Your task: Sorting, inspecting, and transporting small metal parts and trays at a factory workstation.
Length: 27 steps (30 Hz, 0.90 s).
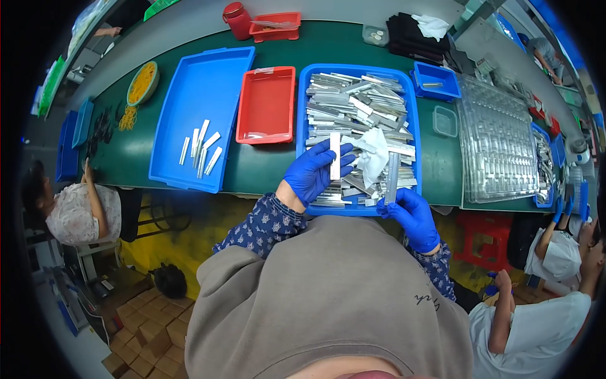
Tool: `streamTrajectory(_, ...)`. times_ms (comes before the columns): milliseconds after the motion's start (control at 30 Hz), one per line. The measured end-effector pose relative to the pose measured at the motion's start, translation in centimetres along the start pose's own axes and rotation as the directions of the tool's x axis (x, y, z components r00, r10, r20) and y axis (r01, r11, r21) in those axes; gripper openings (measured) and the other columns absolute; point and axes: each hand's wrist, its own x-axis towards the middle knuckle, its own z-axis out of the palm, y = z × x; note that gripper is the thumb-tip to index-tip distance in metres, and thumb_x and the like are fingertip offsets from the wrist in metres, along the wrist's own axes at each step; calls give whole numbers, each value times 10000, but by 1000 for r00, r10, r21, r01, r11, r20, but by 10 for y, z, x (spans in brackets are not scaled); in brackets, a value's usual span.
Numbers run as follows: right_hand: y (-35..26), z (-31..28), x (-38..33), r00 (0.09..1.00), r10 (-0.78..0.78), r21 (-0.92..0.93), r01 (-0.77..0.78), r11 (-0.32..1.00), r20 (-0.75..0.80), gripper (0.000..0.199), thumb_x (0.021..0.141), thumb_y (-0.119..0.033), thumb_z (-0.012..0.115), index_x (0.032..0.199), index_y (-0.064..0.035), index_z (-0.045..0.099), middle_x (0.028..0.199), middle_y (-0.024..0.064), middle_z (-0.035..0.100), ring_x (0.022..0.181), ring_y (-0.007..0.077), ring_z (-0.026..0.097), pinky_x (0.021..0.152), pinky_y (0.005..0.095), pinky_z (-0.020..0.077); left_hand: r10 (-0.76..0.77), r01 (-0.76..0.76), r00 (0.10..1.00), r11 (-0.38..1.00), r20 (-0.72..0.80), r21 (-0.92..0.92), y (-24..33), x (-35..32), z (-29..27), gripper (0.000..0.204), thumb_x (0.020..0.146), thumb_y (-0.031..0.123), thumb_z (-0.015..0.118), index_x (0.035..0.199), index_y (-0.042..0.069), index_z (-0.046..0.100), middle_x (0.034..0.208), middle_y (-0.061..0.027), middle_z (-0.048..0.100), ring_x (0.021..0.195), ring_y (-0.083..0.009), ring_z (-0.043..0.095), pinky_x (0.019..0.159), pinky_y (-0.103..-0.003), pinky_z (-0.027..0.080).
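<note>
Both my hands wear blue gloves over the blue tray (415, 126) that is heaped with silver metal bars (328, 101). My left hand (310, 174) is closed on a short flat metal bar (335, 156), held upright with its pale face showing. A second bar (392, 175), darker grey, stands up from the closed fingers of my right hand (413, 218). Between the hands, a crumpled white cloth (374, 153) rests over the heap. It comes close to my left fingertips; whether they touch it, I cannot tell.
Left of the heap are a red tray (268, 104) and a larger blue tray (199, 82) with several loose bars. On the right stand a small blue bin (437, 82), a clear tub (445, 121) and stacked clear plastic trays (499, 142). Other people sit at both sides.
</note>
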Motion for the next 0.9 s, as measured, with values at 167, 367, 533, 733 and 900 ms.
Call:
streamTrajectory(167,-1,3,4,1000,17,25,-17,1000,-11,93,804,-58,528,852,19,547,783,69,587,718,101,554,660,220,458,78,-80,994,996,-72,-27,11,-4,-18,376,825,66,460,1182,7,358,1125,-207,462,961,-274,524,818,-355,467)
streamTrajectory(367,0,4,4,998,-67,-99,67,993,3,94,790,-75,550,802,18,553,738,47,566,699,93,541,645,216,444,31,-28,999,996,38,-83,18,-1,-27,500,776,36,464,1249,68,304,1161,-182,429,1035,-312,458,893,-444,374)
streamTrajectory(533,17,3,14,980,-195,-167,187,968,-32,172,743,-154,593,748,2,521,609,90,499,570,112,466,530,274,391,33,-30,999,996,-33,87,20,-7,-29,573,733,-18,441,1275,71,277,1233,-122,382,1111,-304,394,902,-441,354)
streamTrajectory(733,4,-7,-1,969,-231,-260,202,944,-88,166,733,-161,581,735,-3,528,592,76,515,550,106,496,515,265,399,-42,39,997,998,60,49,18,8,-16,474,790,-31,396,1250,30,302,1238,-164,380,1080,-291,445,877,-386,422)
streamTrajectory(900,20,-16,-10,972,-208,-254,174,951,-113,186,765,-199,573,752,-19,525,632,55,487,593,100,456,546,256,389,-96,96,991,995,91,4,8,21,-9,463,787,-50,407,1236,26,324,1228,-189,382,1087,-297,436,886,-383,418)
